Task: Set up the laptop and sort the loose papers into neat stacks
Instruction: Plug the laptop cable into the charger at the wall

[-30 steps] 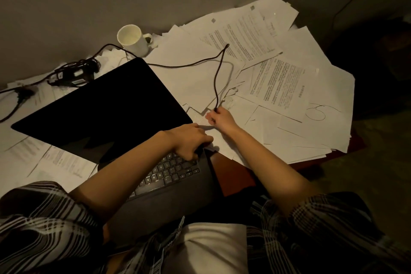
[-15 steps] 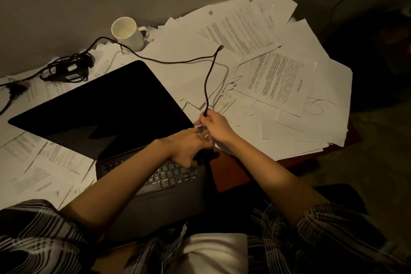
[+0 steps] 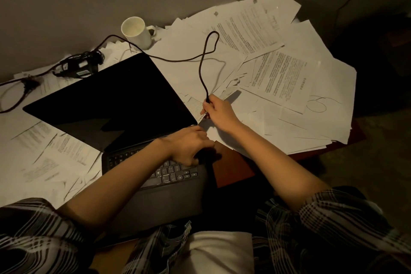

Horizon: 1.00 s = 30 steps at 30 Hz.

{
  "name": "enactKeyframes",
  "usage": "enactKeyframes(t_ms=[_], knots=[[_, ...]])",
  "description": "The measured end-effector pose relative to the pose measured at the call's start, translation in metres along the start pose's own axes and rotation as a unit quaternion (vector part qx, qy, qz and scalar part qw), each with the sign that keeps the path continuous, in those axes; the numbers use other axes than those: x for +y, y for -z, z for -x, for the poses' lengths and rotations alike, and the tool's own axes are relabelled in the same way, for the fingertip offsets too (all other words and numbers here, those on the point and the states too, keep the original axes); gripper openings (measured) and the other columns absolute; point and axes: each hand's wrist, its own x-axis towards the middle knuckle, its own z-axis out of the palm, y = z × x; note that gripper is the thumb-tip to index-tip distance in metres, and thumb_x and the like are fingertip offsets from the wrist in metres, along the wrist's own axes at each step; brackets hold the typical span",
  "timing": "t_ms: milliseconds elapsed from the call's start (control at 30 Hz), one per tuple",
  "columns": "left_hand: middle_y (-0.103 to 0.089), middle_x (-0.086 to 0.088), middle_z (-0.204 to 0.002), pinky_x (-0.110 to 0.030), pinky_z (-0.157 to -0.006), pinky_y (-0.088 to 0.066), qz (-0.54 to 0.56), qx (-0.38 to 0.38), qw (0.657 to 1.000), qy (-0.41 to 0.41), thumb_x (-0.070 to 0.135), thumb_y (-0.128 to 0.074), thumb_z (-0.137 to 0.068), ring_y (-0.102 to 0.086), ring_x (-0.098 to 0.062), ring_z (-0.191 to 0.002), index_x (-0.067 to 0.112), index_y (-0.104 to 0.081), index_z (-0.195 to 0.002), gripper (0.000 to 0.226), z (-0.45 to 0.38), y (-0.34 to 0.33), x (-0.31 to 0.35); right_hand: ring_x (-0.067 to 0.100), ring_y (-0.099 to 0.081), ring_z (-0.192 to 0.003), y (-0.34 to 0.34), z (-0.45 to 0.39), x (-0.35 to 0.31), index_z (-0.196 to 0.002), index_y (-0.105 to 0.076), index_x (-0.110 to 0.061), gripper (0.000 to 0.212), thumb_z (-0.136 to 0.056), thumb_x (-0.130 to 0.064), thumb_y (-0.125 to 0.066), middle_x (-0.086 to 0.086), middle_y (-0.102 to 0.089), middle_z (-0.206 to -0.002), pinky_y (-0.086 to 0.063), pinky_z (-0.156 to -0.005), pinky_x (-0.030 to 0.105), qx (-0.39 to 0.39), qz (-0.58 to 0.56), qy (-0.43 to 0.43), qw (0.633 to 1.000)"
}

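A right hand (image 3: pixel 219 111) pinches a black cable (image 3: pixel 203 66) above scattered papers (image 3: pixel 278 78); the left hand (image 3: pixel 189 144), fingers curled, grips the open laptop's (image 3: pixel 115 104) right edge.

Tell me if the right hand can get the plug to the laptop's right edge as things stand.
Probably yes. The right hand grips the cable just beside the laptop. The left hand, at that right edge, may crowd the port, which is hidden.

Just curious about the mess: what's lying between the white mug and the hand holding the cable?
In the head view, loose papers cover the stretch between mug and right hand, with the black cable looping above them.
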Motion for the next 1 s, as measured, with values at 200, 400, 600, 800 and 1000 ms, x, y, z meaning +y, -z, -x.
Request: enactKeyframes(t_ms=[200, 400, 600, 800, 1000], knots=[[-0.066, -0.001, -0.101, -0.039, -0.113, -0.028, -0.037, 0.040, 0.998, 0.010, 0.035, -0.065, -0.082, -0.056, -0.020, -0.105, 0.018, -0.058, -0.108, 0.032, -0.001, -0.025, 0.011, 0.017, -0.065, -0.087, -0.018, 0.013, 0.038, -0.084, -0.053, -0.031, 0.018, -0.094, -0.037, -0.039, -0.012, -0.070, -0.089, -0.051, -0.083, 0.050, 0.032, -0.005, -0.059, 0.998], [-0.060, -0.003, -0.121, -0.034, -0.116, -0.013, -0.074, -0.030, 0.993, 0.084, 0.030, -0.057, -0.086, -0.045, -0.022, -0.122, 0.016, -0.054, -0.122, 0.039, -0.016, -0.028, 0.009, 0.019, -0.066, -0.083, -0.031, 0.007, 0.056, -0.079, -0.051, -0.037, 0.022, -0.086, -0.050, -0.035, -0.013, -0.069, -0.088, -0.052, -0.082, 0.052, 0.046, -0.023, -0.092, 0.994], [-0.056, -0.007, -0.127, -0.034, -0.115, -0.014, -0.058, -0.082, 0.990, 0.095, 0.026, -0.044, -0.094, -0.044, -0.023, -0.122, 0.012, -0.052, -0.127, 0.036, -0.018, -0.033, 0.015, 0.019, -0.066, -0.086, -0.038, 0.003, 0.064, -0.085, -0.053, -0.033, 0.037, -0.080, -0.060, -0.028, -0.012, -0.070, -0.094, -0.052, -0.084, 0.050, 0.055, -0.024, -0.099, 0.993], [-0.057, -0.017, -0.127, -0.049, -0.116, -0.014, -0.139, 0.314, 0.933, 0.110, 0.014, -0.063, -0.067, -0.047, -0.032, -0.125, 0.011, -0.056, -0.118, 0.051, 0.008, 0.013, -0.006, 0.028, -0.064, -0.087, -0.040, 0.007, 0.061, -0.092, -0.053, -0.022, 0.015, -0.097, -0.030, -0.041, 0.001, -0.069, -0.096, -0.051, -0.080, 0.050, 0.066, -0.020, -0.103, 0.992], [-0.042, -0.018, -0.142, -0.050, -0.113, -0.021, -0.053, 0.067, 0.891, 0.445, 0.050, -0.081, -0.063, -0.038, -0.036, -0.132, 0.011, -0.026, -0.147, 0.108, 0.030, 0.137, -0.052, 0.020, -0.065, -0.093, -0.046, 0.006, 0.073, -0.084, -0.052, -0.040, 0.020, -0.089, -0.049, -0.034, -0.015, -0.069, -0.093, -0.051, -0.085, 0.051, 0.066, -0.057, -0.101, 0.991]])
